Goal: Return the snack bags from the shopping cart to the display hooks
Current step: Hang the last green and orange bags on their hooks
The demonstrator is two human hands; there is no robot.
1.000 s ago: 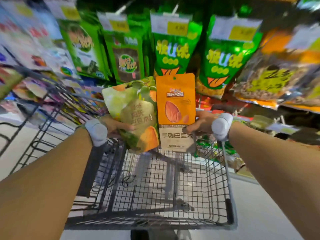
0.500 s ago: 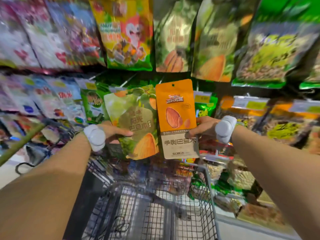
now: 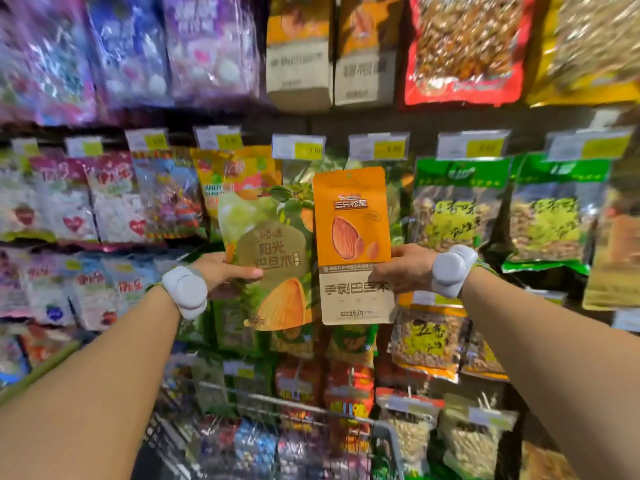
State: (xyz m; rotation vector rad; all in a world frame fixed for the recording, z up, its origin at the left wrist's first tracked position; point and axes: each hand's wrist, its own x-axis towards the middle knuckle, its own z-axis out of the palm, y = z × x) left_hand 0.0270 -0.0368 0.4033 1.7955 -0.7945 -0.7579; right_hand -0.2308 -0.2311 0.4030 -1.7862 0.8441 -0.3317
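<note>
My left hand [image 3: 227, 271] grips a green snack bag [image 3: 268, 254] with an almond picture by its left edge, thumb across the front. My right hand [image 3: 405, 266] pinches an orange and beige almond bag [image 3: 353, 244] by its right edge. Both bags are upright, side by side and slightly overlapping, held up in front of the hanging display. Two matching orange and beige bags [image 3: 329, 53] hang in the top row above. The shopping cart [image 3: 311, 408] shows only its far rim and mesh at the bottom.
Rows of hanging snack bags fill the wall: purple and pink packs [image 3: 121, 50] at left, green seed bags [image 3: 457, 209] at right, a red bag [image 3: 464, 46] top right. Price tags [image 3: 377, 147] sit on the hook ends across the middle row.
Both bags have risen with my hands while my view tilted upward. The cart has dropped to the bottom edge and a higher display row with orange and beige bags has come into sight.
</note>
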